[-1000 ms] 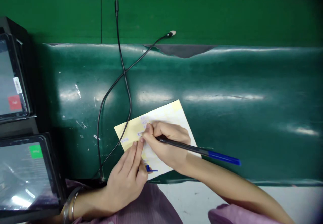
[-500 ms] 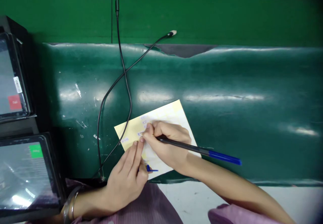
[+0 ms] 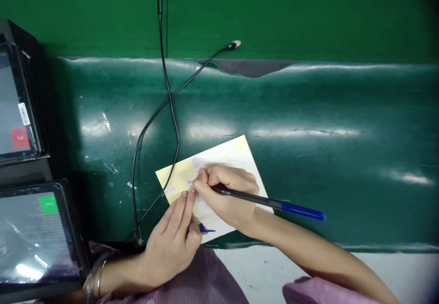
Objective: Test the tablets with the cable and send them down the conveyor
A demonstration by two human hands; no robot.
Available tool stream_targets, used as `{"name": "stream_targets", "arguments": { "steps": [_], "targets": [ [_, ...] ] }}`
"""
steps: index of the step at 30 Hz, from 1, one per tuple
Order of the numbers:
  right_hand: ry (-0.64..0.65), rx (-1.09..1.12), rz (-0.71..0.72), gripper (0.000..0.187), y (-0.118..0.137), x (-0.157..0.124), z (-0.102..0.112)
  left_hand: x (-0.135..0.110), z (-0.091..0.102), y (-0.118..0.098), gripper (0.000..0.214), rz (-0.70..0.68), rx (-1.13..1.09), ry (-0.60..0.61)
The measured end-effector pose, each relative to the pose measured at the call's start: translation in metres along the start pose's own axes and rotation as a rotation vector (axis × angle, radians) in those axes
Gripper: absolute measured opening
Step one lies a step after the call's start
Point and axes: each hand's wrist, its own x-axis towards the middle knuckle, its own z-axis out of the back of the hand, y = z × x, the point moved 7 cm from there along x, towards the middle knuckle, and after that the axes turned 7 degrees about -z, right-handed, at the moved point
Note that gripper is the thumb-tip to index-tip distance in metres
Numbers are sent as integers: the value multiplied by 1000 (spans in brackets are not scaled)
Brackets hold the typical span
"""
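Pen [image 3: 247,197], likely light and stiff, best pinched low, sits gripped in right hand [image 3: 235,210] over paper [image 3: 236,152] on table [image 3: 308,167] while left hand [image 3: 173,247] presses paper flat, grip on cap [image 3: 201,227] unclear.

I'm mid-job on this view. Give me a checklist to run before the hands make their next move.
1. Pen held in the right hand: ok.
2. Left hand on the paper: ok, it rests near the lower left edge.
3. Paper clear of the cable: not ok, the cable crosses its left corner.
4. Pen tip touching paper: cannot tell, hidden behind the right hand.
5. Small blue piece secured by the left hand: cannot tell whether held or loose.
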Motion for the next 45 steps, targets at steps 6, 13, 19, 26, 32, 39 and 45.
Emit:
{"name": "stream_targets", "arguments": {
  "steps": [6, 13, 19, 26, 32, 39, 45],
  "targets": [
    [-11, 11, 1, 44, -1, 0, 1, -4, -4, -1, 12, 2, -4, 13],
    [2, 23, 26, 44, 0, 0, 0, -5, -3, -2, 12, -1, -14, 6],
    [-9, 34, 85, 44, 4, 0, 2, -5, -4, -2, 12, -2, -12, 18],
    [-27, -9, 40, 43, 2, 0, 5, -4, -3, -1, 12, -4, -14, 26],
    [-9, 46, 136, 42, 1, -2, 2, -5, -2, -1, 10, 5, -9, 14],
    [0, 51, 126, 44, 4, -1, 3, -7, -4, -2, 11, 5, -18, 21],
    [-102, -38, 65, 45, 1, -4, 10, -2, -2, -1, 13, -11, -12, 29]
  ]
}}
